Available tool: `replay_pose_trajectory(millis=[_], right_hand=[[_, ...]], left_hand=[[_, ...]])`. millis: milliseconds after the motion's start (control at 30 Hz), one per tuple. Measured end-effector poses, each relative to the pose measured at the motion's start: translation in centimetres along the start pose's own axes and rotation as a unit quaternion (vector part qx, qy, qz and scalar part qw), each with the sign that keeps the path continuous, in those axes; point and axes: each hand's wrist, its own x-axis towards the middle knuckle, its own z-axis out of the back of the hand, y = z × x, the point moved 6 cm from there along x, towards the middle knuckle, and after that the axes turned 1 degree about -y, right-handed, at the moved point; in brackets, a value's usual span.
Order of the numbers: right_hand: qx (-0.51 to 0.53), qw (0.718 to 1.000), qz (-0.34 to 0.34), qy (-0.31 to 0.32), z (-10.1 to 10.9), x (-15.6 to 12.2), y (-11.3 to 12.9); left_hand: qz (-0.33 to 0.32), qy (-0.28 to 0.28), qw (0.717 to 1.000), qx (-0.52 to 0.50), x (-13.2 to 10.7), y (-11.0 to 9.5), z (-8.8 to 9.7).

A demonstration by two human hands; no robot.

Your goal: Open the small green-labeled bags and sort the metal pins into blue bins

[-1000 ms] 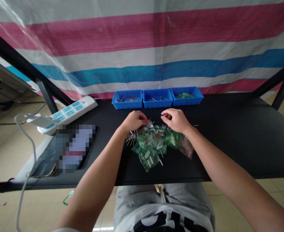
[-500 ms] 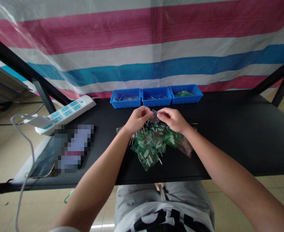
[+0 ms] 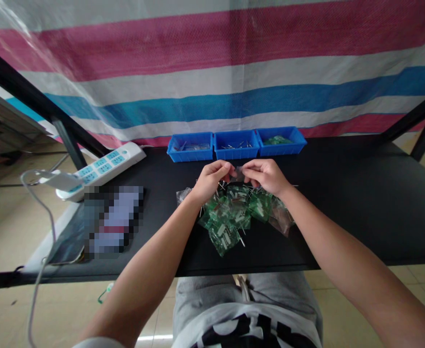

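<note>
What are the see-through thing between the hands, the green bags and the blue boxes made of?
See-through thing: probably thin plastic film, because darkness shows through; its finish is too small to judge.
Green bags: likely shiny plastic film, crinkled and see-through.
Blue boxes: seemingly hard, smooth plastic, with stiff, evenly coloured walls.

Soft, rather dim light fills the scene. Pale glare streaks the striped sheet (image 3: 162,53) at upper left, while its upper middle and right look duller. The black tabletop (image 3: 361,193) swallows most light, with a faint grey sheen toward the right edge. At bottom left of centre, a bright reflection whitens the floor (image 3: 154,314). Wide-angle stretching enlarges the forearms (image 3: 343,251) toward the lower corners. Fine detail in the green bags (image 3: 223,237) at centre is soft, and coarse pixelation masks a patch at left.
</note>
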Motion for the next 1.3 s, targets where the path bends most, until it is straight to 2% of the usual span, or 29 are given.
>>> replay_pose_trajectory(millis=[200, 333, 467, 567, 700, 800, 967, 1067, 1200, 1300], right_hand=[[0.131, 0.991, 0.029, 0.012, 0.1, -0.1, -0.1], [0.079, 0.994, 0.057, -0.046, 0.6, -0.3, 0.2], [0.061, 0.995, 0.075, -0.033, 0.1, -0.4, 0.4], [0.071, 0.993, 0.084, -0.034, -0.1, -0.2, 0.3], [0.062, 0.994, 0.076, -0.057, 0.2, 0.0, -0.2], [0.016, 0.995, 0.083, -0.061, 0.3, 0.0, -0.2], [-0.02, 0.986, 0.157, -0.054, 0.4, -0.2, 0.7], [-0.009, 0.984, 0.172, -0.047, 0.5, -0.3, 0.9], [-0.004, 0.985, 0.163, -0.052, 0.4, -0.3, 1.0], [0.003, 0.991, 0.117, -0.063, 0.4, -0.2, 0.7]], left_hand=[[0.009, -0.07, 0.997, 0.017, 0.2, 0.2, 0.7], [0.026, -0.028, 0.999, 0.017, 0.0, 0.2, 0.1], [0.016, 0.042, 0.999, -0.004, -0.3, 0.3, -0.7], [0.002, 0.06, 0.998, -0.027, -0.2, 0.6, -0.8], [-0.009, 0.059, 0.997, -0.042, 0.0, 1.0, -0.6], [-0.033, 0.048, 0.998, -0.003, 0.0, 0.8, -0.4], [-0.111, 0.014, 0.991, 0.08, -0.2, -0.4, 0.3], [-0.141, 0.012, 0.984, 0.11, -0.3, -0.9, 0.5], [-0.153, -0.006, 0.981, 0.117, -0.3, -1.2, 0.6], [-0.127, -0.012, 0.988, 0.083, -0.3, -0.9, 0.5]])
